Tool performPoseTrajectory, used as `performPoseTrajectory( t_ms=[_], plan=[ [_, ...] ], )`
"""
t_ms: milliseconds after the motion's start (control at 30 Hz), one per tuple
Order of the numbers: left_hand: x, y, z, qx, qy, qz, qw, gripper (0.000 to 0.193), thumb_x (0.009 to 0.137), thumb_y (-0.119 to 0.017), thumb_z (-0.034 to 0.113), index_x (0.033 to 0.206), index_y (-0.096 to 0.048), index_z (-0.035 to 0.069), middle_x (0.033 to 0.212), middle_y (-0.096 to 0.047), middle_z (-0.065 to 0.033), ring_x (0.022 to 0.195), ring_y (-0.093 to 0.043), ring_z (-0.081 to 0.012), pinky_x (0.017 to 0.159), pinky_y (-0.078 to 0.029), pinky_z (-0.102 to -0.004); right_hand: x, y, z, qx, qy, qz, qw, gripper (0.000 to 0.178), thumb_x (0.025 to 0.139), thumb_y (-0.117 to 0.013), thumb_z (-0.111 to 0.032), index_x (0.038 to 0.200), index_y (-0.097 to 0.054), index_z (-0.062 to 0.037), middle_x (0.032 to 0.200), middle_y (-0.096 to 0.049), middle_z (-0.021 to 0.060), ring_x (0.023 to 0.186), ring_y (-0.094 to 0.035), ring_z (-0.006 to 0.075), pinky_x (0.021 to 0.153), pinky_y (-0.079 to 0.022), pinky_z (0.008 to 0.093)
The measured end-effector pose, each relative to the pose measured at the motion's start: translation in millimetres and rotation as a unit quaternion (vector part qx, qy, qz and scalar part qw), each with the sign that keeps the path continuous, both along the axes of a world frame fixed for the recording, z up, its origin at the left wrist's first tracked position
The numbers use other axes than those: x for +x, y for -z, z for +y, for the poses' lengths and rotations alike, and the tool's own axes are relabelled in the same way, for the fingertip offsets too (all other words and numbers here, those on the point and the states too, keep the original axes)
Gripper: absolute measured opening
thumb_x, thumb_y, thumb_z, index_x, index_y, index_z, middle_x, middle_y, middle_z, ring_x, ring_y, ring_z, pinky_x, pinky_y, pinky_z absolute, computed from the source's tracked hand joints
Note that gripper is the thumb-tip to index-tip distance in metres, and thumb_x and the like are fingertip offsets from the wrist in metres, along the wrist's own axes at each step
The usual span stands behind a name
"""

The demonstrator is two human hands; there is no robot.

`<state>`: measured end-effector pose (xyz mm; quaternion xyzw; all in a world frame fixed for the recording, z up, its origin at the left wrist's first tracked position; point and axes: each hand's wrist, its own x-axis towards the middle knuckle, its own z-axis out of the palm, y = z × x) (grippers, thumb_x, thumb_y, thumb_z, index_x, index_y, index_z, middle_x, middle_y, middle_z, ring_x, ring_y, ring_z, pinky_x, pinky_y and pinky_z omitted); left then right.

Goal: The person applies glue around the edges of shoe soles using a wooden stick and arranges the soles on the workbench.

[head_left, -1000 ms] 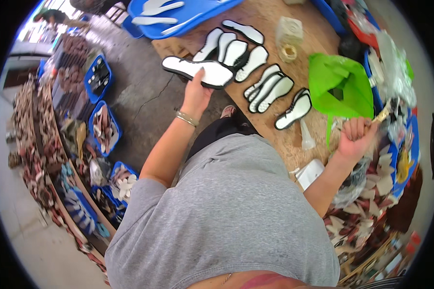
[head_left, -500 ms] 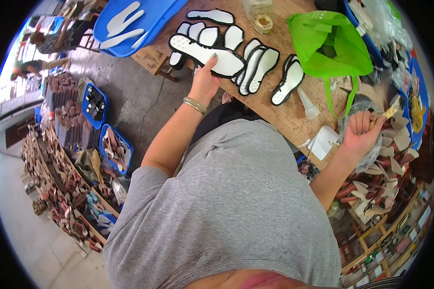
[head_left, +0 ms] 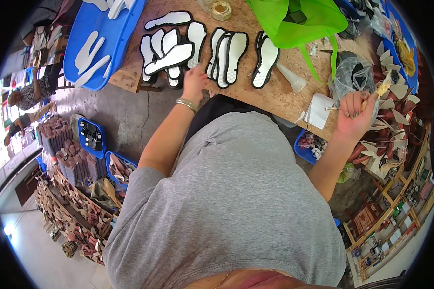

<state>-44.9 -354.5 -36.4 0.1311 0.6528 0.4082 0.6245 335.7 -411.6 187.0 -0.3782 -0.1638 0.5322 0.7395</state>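
Note:
My left hand [head_left: 195,84], open and holding nothing, hovers at the table's near edge beside white shoe soles with black rims. Just to its left, one white sole [head_left: 169,59] lies slantwise across several others. Upright pairs and small stacks, such as the sole stack [head_left: 226,58] and the right-hand sole [head_left: 265,60], lie further right on the table. My right hand [head_left: 356,115] is closed around the handle of a brush [head_left: 383,86] with pale yellowish, glue-crusted bristles, pointing up and away. A white card-like sheet [head_left: 318,111] lies just left of that hand.
The wooden table [head_left: 246,101] also bears a green bag [head_left: 299,29], a pale cone-shaped piece [head_left: 291,78], a crusted round container [head_left: 221,9] and a clear plastic bag [head_left: 349,72]. A blue tray [head_left: 115,48] with white pieces stands left; shoe parts [head_left: 386,135] are heaped right.
My left hand has let go of the white sole, which now lies across the others on the left. The view has shifted; my right hand still grips the brush.

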Motion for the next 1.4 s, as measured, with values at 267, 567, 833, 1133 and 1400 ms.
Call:
performPoseTrajectory(
  t_ms=[267,567,833,1133,1400],
  plan=[
    [70,30,8,0.130,0.134,0.190,0.964,0.028,0.084,-0.061,0.013,0.108,-0.055,-0.001,0.083,-0.060,-0.0065,0.072,-0.057,-0.0151,0.066,-0.047,-0.0277,19,4,-28,0.003,0.011,-0.007,1.000,0.031,0.099,-0.044,-0.030,0.080,-0.053,-0.0079,0.051,-0.026,-0.0054,0.044,-0.020,0.0049,0.042,-0.018,0.0213],
    [73,46,26,0.152,0.228,0.458,0.845,0.032,0.079,-0.065,0.025,0.105,-0.060,0.006,0.098,-0.059,-0.0099,0.092,-0.058,-0.0275,0.081,-0.046,-0.0406,30,-1,-50,-0.013,0.036,-0.028,0.999,0.031,0.099,-0.044,-0.032,0.081,-0.053,-0.0087,0.052,-0.026,-0.0054,0.044,-0.022,0.0050,0.042,-0.019,0.0215],
    [88,41,44,0.095,0.288,0.511,0.804,0.033,0.074,-0.071,0.030,0.097,-0.066,0.007,0.105,-0.058,-0.0159,0.099,-0.056,-0.0339,0.086,-0.046,-0.0435,23,-3,-53,-0.023,0.041,-0.064,0.997,0.031,0.099,-0.044,-0.031,0.080,-0.051,-0.0082,0.052,-0.026,-0.0049,0.044,-0.021,0.0053,0.043,-0.019,0.0222],
    [50,-38,21,0.096,0.222,-0.022,0.970,0.020,0.084,-0.067,0.006,0.100,-0.057,0.003,0.087,-0.064,-0.0034,0.078,-0.059,-0.0098,0.070,-0.047,-0.0224,14,4,-38,-0.050,0.047,-0.052,0.996,0.033,0.098,-0.046,-0.033,0.078,-0.049,-0.0073,0.051,-0.026,-0.0056,0.044,-0.020,0.0048,0.043,-0.018,0.0219],
    [0,-70,-8,0.191,0.261,-0.073,0.943,0.018,0.084,-0.064,0.000,0.100,-0.057,0.005,0.090,-0.061,0.0003,0.082,-0.056,-0.0076,0.075,-0.046,-0.0204,-14,1,-4,-0.026,-0.023,-0.048,0.998,0.033,0.098,-0.046,-0.033,0.078,-0.049,-0.0068,0.051,-0.026,-0.0053,0.043,-0.021,0.0049,0.042,-0.018,0.0223]
  ],
)
